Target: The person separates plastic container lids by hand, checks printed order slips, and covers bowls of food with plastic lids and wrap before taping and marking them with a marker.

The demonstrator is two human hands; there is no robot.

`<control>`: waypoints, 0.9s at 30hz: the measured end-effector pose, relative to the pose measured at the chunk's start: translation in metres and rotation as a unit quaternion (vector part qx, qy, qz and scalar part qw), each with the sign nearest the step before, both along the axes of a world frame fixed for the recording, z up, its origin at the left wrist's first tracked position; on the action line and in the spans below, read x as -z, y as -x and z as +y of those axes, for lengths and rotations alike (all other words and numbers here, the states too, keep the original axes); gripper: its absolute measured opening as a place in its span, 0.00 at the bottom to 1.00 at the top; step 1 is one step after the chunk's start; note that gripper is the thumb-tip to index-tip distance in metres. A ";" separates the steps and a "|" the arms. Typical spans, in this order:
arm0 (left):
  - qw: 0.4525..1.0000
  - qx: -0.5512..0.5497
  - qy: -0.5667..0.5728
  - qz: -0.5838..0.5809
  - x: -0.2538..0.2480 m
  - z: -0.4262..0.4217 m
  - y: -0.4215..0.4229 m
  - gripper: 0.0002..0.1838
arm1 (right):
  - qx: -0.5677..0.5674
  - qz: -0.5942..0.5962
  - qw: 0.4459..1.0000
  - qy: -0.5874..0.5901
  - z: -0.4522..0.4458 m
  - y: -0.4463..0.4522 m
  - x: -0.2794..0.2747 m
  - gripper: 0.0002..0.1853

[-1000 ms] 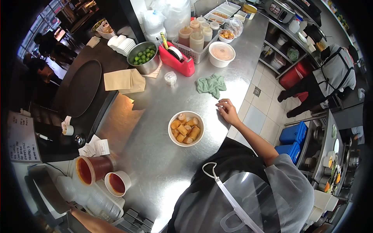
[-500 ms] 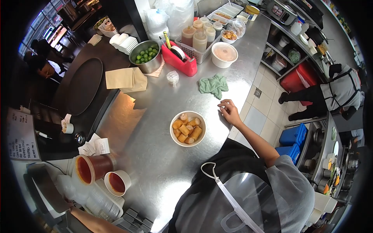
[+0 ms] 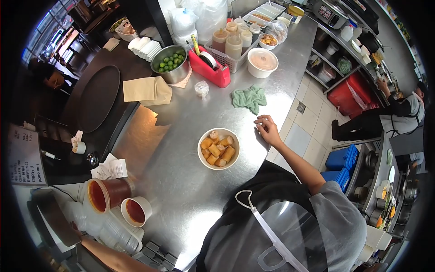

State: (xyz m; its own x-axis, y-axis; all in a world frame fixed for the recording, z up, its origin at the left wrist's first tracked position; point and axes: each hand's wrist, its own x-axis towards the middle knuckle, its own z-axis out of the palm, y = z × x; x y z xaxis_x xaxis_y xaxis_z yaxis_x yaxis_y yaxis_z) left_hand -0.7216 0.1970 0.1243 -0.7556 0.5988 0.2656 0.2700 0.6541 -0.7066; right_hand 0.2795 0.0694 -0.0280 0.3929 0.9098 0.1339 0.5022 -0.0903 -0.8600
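Note:
My right hand (image 3: 267, 128) rests on the steel counter (image 3: 181, 136) near its right edge, loosely curled with fingers a little apart and nothing in it. Nearby, a crumpled green cloth (image 3: 249, 99) lies just above it. To its left stands a white bowl (image 3: 200, 156) of cut fried rolls (image 3: 215, 148). At the lower left, my left hand (image 3: 76, 230) reaches in beside a dark, flat-sided object (image 3: 52, 217), and its fingers are hidden. Close to that arm are stacked clear plastic containers (image 3: 115, 233), a tub of red sauce (image 3: 108, 194) and a paper cup of red sauce (image 3: 137, 212).
Along the back stand a metal bowl of green limes (image 3: 169, 63), a red tape dispenser (image 3: 209, 68), a basket of sauce bottles (image 3: 233, 47) and a lidded white tub (image 3: 263, 62). A brown paper bag (image 3: 147, 90) lies at left. A co-worker (image 3: 398, 113) stands at the right.
My left hand has moved slightly up and further in beside the dark object. The co-worker has straightened, with an arm now over the far counter. My right hand stays put.

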 end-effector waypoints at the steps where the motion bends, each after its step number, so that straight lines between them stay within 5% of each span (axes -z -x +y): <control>1: 1.000 0.001 0.001 0.002 0.001 0.003 -0.003 0.30 | -0.002 -0.005 1.000 -0.007 0.000 -0.001 0.000 0.08; 18: 0.999 -0.031 0.026 0.014 -0.013 0.012 -0.019 0.31 | 0.004 0.024 1.000 -0.017 0.002 -0.003 0.006 0.07; 20: 0.997 -0.055 0.057 0.024 -0.016 0.012 -0.022 0.31 | 0.005 0.026 1.000 -0.015 0.002 -0.003 0.008 0.07; 22: 0.960 -0.124 0.233 0.090 -0.017 0.013 -0.027 0.32 | 0.006 0.024 0.999 -0.021 0.001 -0.003 0.011 0.07; 23: 0.872 -0.170 0.422 0.181 -0.017 0.014 -0.031 0.32 | 0.007 0.023 0.999 -0.024 0.001 -0.004 0.013 0.07; 24: 0.601 -0.192 0.705 0.324 -0.019 0.015 -0.038 0.32 | 0.007 0.024 0.999 -0.028 0.003 -0.006 0.011 0.07; 25: 0.405 -0.169 0.819 0.370 -0.020 0.014 -0.044 0.32 | 0.007 0.027 0.999 -0.029 0.003 -0.006 0.011 0.06; 26: 0.311 -0.150 0.859 0.378 -0.024 0.010 -0.050 0.32 | 0.007 0.032 0.999 -0.028 0.001 -0.005 0.012 0.06; 27: 0.281 -0.139 0.872 0.376 -0.021 0.007 -0.058 0.32 | 0.005 0.035 0.999 -0.028 0.000 -0.005 0.013 0.06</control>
